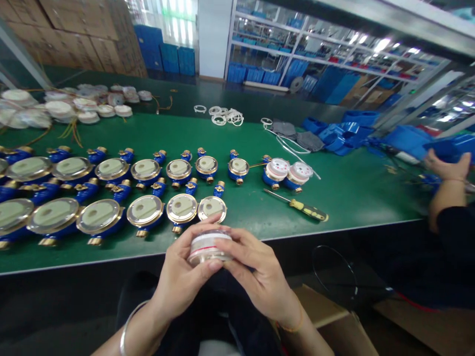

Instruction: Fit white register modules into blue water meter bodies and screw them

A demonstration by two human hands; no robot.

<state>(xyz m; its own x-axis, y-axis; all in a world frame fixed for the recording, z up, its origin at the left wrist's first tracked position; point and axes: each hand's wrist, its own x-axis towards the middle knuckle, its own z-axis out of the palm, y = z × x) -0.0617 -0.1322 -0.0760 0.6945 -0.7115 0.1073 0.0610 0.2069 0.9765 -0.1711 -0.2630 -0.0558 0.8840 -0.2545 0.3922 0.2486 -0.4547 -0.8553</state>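
Observation:
Between my two hands, just in front of the table's edge, is a round clear-cased water meter register (208, 247) with a white band and a red line. My left hand (185, 267) wraps its left side, with the thumb across the front. My right hand (256, 267) grips its right side with thumb and fingers. Beyond the hands stand two rows of blue water meter bodies (181, 207) with brass fittings and pale round tops. Two meters (277, 170) further right carry white dials with red marks. A yellow and black screwdriver (308, 209) lies near them.
White registers with wires (59, 110) lie at the table's back left. White plastic rings (227, 116) sit at the back middle. Grey pads (297, 136) and blue covers (343, 133) lie at the right. A co-worker's hand (449, 165) holds a blue part. An open cardboard box (326, 316) stands below.

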